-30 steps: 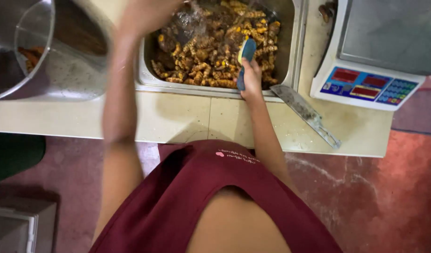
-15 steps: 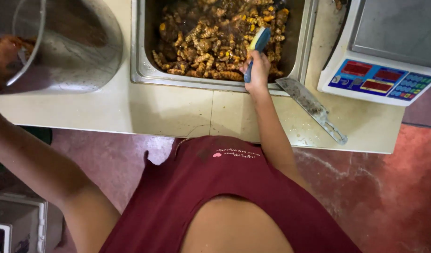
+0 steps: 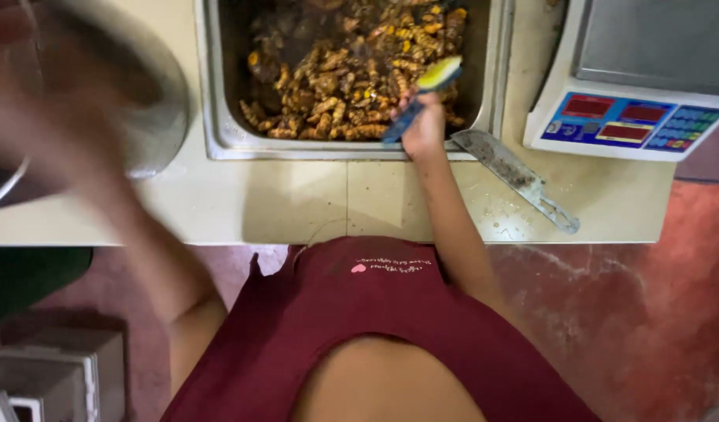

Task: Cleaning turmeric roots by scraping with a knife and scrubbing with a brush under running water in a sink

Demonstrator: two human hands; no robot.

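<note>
My right hand [image 3: 423, 131] grips a blue-handled brush [image 3: 410, 116] with a yellow-green head, at the near edge of a steel tray [image 3: 218, 144]. The tray is full of brown and yellow knobbly roots [image 3: 336, 86], and the brush head rests over them. My left hand [image 3: 15, 55] is a blur at the top left, over a large steel bowl [image 3: 152, 125]. Whether it grips the bowl's rim does not show. My dark red top fills the bottom of the view.
A soiled cleaver [image 3: 516, 176] lies on the cream counter [image 3: 297, 203] right of my right hand. A white weighing scale [image 3: 633, 117] with a blue keypad stands at the far right. Grey boxes [image 3: 46, 375] sit on the reddish floor at bottom left.
My left arm swung from above the tray to the steel bowl at the left and is moving fast now. My right hand has stayed at the tray's near edge with the brush.
</note>
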